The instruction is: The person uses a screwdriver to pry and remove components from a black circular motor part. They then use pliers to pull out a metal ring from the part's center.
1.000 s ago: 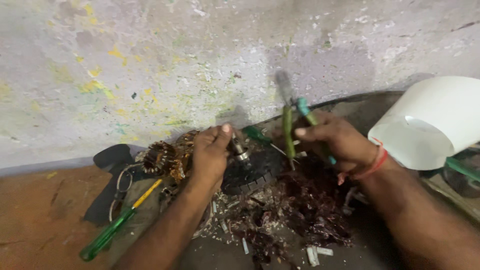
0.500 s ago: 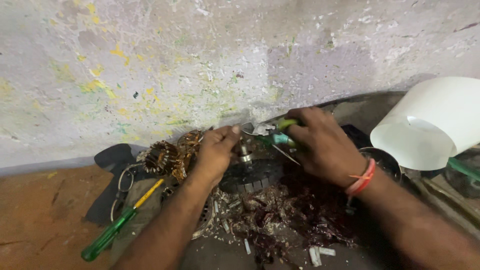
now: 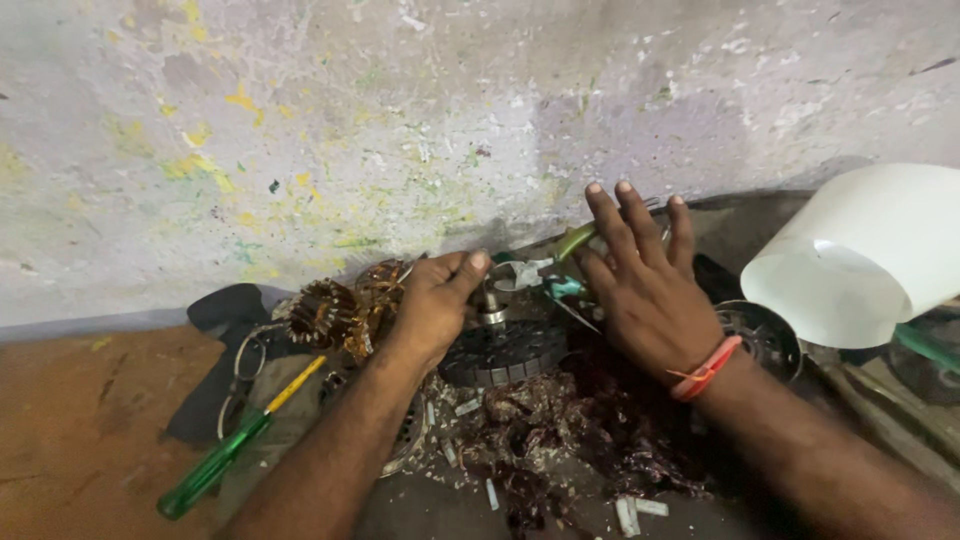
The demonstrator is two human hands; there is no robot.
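Two hands on a stripped motor stator by the paint-flecked wall

The left hand (image 3: 432, 305) curls over the dark toothed stator (image 3: 505, 350), thumb stretched towards its centre shaft, seemingly steadying it; the right hand (image 3: 645, 285) lies flat, fingers spread, over green-handled pliers (image 3: 572, 243) just behind. Copper coils (image 3: 340, 305) crowd the left, a green screwdriver (image 3: 235, 445) lies nearer, torn windings (image 3: 570, 430) litter the front, a white shade (image 3: 860, 255) right

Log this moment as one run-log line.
left hand: gripping dark round slotted motor core | right hand: flat, fingers spread over green-handled tool | nearby: green screwdriver, white cone
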